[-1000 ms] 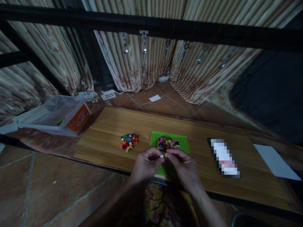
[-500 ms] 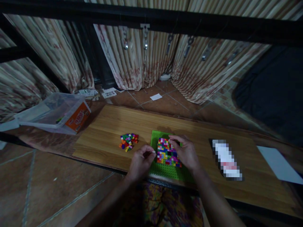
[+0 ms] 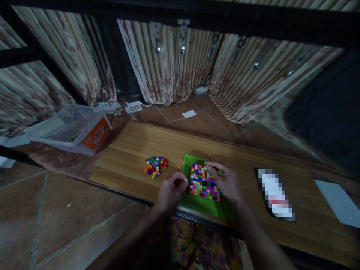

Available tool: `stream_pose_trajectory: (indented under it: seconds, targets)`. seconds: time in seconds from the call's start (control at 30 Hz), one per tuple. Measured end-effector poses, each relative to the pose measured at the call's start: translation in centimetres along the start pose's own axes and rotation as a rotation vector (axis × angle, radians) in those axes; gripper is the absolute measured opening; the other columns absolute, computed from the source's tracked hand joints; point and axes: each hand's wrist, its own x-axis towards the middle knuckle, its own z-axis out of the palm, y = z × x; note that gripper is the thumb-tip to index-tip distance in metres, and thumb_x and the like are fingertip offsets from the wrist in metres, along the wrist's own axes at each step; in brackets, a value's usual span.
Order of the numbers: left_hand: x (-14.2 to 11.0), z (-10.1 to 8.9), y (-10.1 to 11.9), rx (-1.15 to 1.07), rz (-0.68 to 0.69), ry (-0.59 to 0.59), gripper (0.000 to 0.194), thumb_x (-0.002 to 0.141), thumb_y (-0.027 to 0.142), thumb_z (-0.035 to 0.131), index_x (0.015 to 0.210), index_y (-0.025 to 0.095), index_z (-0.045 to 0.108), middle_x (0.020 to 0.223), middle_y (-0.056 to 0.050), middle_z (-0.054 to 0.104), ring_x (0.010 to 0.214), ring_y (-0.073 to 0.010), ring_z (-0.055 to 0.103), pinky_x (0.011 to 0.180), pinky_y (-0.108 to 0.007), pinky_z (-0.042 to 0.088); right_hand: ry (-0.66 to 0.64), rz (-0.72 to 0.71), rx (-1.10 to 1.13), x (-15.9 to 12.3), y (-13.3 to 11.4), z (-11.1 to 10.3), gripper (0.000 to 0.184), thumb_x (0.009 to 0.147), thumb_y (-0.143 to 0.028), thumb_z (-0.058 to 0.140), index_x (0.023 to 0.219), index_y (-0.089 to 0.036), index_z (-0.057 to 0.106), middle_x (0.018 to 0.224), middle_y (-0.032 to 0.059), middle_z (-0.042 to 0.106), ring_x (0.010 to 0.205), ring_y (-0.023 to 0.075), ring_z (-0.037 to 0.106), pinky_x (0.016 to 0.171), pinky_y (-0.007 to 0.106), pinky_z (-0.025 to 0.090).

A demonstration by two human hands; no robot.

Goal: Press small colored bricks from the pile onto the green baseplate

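A green studded baseplate [image 3: 208, 211] lies near the front edge of the wooden board. On it stands a block of many-coloured small toy bricks [image 3: 202, 183]. At the block's left side my left hand [image 3: 170, 191] is closed in a pinch on a small white toy brick [image 3: 186, 180]. My right hand [image 3: 227, 183] reaches over the block's right part, thumb and forefinger closed together at its upper edge. What lies between those fingertips is too small to tell. Left of the plate is a loose pile of coloured bricks [image 3: 156, 166].
The wooden board [image 3: 126, 157] runs across the view. At its left stands a clear plastic box [image 3: 56, 140] with an orange label. A phone-like object with a blurred screen [image 3: 275, 193] and a white sheet [image 3: 339, 202] lie to the right. Striped curtains [image 3: 174, 71] hang behind.
The camera view has turned slightly, so everything sits a little further right. Both hands keep nearly the same pose at the brick block, the left still pinching the white brick.
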Motion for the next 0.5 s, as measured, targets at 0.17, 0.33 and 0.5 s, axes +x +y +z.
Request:
stream_pose_trajectory:
  seconds: [0.17, 0.33, 0.5]
  targets:
    - [0.01, 0.04, 0.2, -0.024, -0.017, 0.0, 0.007, 0.077, 0.023, 0.062, 0.076, 0.017, 0.059, 0.069, 0.002, 0.058, 0.065, -0.0114, 0.054, 0.06, -0.02, 0.042, 0.024, 0.018, -0.015, 0.04, -0.1, 0.18, 0.024, 0.08, -0.041, 0.061, 0.093, -0.025, 0.073, 0.097, 0.003, 0.073, 0.091, 0.0219, 0.066, 0.084, 0.037, 0.048]
    - [0.08, 0.04, 0.51, -0.017, -0.025, -0.007, 0.008, 0.077, 0.024, 0.062, 0.076, 0.017, 0.059, 0.067, 0.002, 0.056, 0.063, -0.011, 0.052, 0.059, -0.02, 0.04, 0.048, 0.027, -0.017, -0.06, 0.07, 0.33, 0.027, 0.081, -0.043, 0.06, 0.094, -0.024, 0.074, 0.098, 0.0045, 0.073, 0.093, 0.0229, 0.066, 0.086, 0.039, 0.047]
    - [0.14, 0.1, 0.5, -0.031, -0.031, -0.002, 0.007, 0.076, 0.024, 0.062, 0.075, 0.018, 0.059, 0.067, 0.002, 0.056, 0.063, -0.0111, 0.053, 0.059, -0.02, 0.041, 0.061, 0.048, 0.029, -0.16, 0.12, 0.39, 0.026, 0.079, -0.043, 0.062, 0.094, -0.024, 0.073, 0.097, 0.0041, 0.074, 0.092, 0.0224, 0.066, 0.086, 0.039, 0.048]
